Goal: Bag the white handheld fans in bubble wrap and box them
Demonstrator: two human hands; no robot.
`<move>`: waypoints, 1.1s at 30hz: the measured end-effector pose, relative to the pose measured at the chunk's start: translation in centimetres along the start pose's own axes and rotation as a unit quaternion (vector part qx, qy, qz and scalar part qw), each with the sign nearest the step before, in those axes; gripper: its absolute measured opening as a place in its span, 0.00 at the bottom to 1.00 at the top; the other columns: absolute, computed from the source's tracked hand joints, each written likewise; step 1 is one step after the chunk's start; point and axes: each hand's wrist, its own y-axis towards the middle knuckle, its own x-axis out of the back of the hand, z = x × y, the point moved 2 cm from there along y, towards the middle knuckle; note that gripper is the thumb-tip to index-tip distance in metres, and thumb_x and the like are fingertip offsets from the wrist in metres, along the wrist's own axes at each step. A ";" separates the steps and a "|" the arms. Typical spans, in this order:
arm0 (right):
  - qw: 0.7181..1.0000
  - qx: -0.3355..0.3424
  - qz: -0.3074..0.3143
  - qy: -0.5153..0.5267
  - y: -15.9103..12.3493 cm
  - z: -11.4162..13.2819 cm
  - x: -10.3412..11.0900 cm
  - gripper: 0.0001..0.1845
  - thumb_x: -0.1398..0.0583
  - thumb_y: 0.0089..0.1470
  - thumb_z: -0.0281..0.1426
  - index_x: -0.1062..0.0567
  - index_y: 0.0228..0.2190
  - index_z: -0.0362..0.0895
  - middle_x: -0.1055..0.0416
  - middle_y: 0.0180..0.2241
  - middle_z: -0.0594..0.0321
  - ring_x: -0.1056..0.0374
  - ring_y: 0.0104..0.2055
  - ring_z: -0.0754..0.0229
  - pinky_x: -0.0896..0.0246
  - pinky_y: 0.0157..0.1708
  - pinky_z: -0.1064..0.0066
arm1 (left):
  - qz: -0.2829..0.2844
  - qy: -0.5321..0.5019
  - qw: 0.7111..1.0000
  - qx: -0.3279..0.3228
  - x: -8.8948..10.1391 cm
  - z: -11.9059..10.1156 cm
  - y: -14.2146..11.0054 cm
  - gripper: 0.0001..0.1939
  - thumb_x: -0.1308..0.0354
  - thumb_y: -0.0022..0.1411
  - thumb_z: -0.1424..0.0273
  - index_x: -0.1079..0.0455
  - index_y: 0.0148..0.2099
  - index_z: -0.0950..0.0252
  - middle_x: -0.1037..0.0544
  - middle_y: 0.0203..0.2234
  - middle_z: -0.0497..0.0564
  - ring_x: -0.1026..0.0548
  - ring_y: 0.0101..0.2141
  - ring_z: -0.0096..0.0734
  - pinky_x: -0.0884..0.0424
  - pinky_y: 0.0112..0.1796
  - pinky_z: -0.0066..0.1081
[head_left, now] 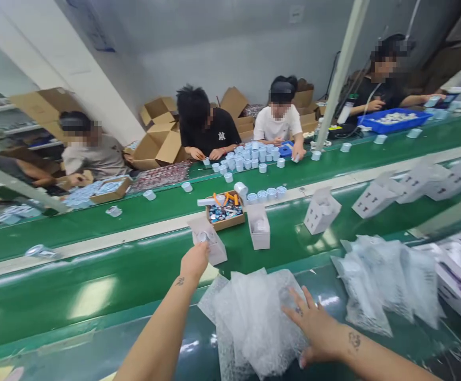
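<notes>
My left hand [194,260] is closed at the open top of a tilted white box [217,250], on its left side. Its fingertips are partly hidden, and something clear shows inside the box. Fingers spread, my right hand [310,320] rests on the right side of a pile of bubble wrap bags [250,323] on the near ledge. A second open white box [259,233] stands just right of the first, with clear wrapping inside. Behind them is a cardboard tray [226,222] of small coloured parts and orange-handled pliers.
More white boxes [321,211] stand along the green conveyor [135,286] to the right. Wrapped items [385,280] and printed boxes [460,275] lie at near right. Across the belt, several people work behind light-blue cups [250,159] and a blue tray [393,124]. A post [339,69] rises there.
</notes>
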 end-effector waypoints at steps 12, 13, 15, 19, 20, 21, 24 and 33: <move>0.965 -0.048 -0.114 0.230 3.0 -0.4 -5.1 0.55 0.43 0.46 0.59 0.60 0.66 0.52 0.74 0.69 0.54 0.74 0.69 0.39 0.63 0.61 0.41 | -0.039 -0.392 0.873 0.288 -12.6 -2.9 -13.8 0.38 0.66 0.66 0.50 0.52 0.65 0.75 0.38 0.60 0.71 0.35 0.59 0.49 0.33 0.53 0.44; 0.965 -0.044 -0.108 0.233 3.3 0.2 -5.0 0.56 0.42 0.45 0.59 0.60 0.66 0.54 0.72 0.69 0.55 0.74 0.69 0.38 0.64 0.60 0.40 | -0.028 -0.403 0.875 0.265 -13.6 -4.1 -13.8 0.37 0.62 0.65 0.51 0.51 0.65 0.75 0.38 0.61 0.69 0.37 0.60 0.48 0.35 0.55 0.43; 0.965 -0.042 -0.110 0.235 3.7 1.2 -5.0 0.58 0.37 0.42 0.54 0.59 0.66 0.54 0.70 0.69 0.55 0.73 0.69 0.37 0.66 0.61 0.39 | -0.009 -0.421 0.883 0.207 -15.1 -6.5 -13.4 0.35 0.53 0.63 0.54 0.47 0.64 0.72 0.38 0.61 0.65 0.40 0.62 0.45 0.40 0.59 0.40; 0.955 -0.077 -0.154 0.243 3.7 1.2 -5.9 0.53 0.37 0.45 0.37 0.57 0.66 0.52 0.71 0.69 0.54 0.73 0.68 0.35 0.69 0.61 0.40 | 0.018 -0.442 0.889 0.117 -15.9 -9.0 -13.3 0.36 0.48 0.60 0.57 0.50 0.65 0.71 0.41 0.63 0.64 0.43 0.63 0.43 0.45 0.61 0.38; 0.951 -0.085 -0.166 0.247 3.7 1.1 -6.2 0.52 0.38 0.46 0.35 0.57 0.66 0.51 0.73 0.69 0.53 0.73 0.68 0.35 0.69 0.61 0.41 | 0.013 -0.440 0.891 0.112 -15.8 -9.0 -13.4 0.38 0.50 0.61 0.56 0.53 0.66 0.73 0.44 0.64 0.66 0.45 0.64 0.44 0.46 0.62 0.40; 0.948 -0.088 -0.177 0.251 3.6 1.1 -6.3 0.52 0.38 0.45 0.33 0.57 0.66 0.50 0.73 0.69 0.52 0.73 0.69 0.36 0.69 0.62 0.42 | -0.002 -0.429 0.897 0.107 -15.7 -8.9 -13.6 0.40 0.51 0.61 0.55 0.55 0.66 0.75 0.47 0.65 0.67 0.47 0.64 0.46 0.49 0.62 0.42; 0.941 -0.067 -0.202 0.263 3.6 0.8 -6.1 0.58 0.33 0.37 0.33 0.53 0.66 0.48 0.63 0.69 0.54 0.65 0.69 0.42 0.63 0.64 0.54 | -0.040 -0.333 0.942 0.015 -15.4 -9.1 -14.0 0.42 0.48 0.57 0.53 0.52 0.66 0.72 0.54 0.67 0.67 0.57 0.66 0.50 0.56 0.63 0.50; 0.797 -0.380 -0.395 0.252 -2.6 -12.1 -1.9 0.34 0.42 0.56 0.37 0.43 0.59 0.36 0.46 0.60 0.38 0.51 0.63 0.35 0.54 0.58 0.44 | 0.071 -0.148 0.986 -0.042 -15.9 -10.2 -14.0 0.37 0.51 0.60 0.56 0.53 0.68 0.65 0.57 0.68 0.61 0.57 0.66 0.54 0.49 0.58 0.59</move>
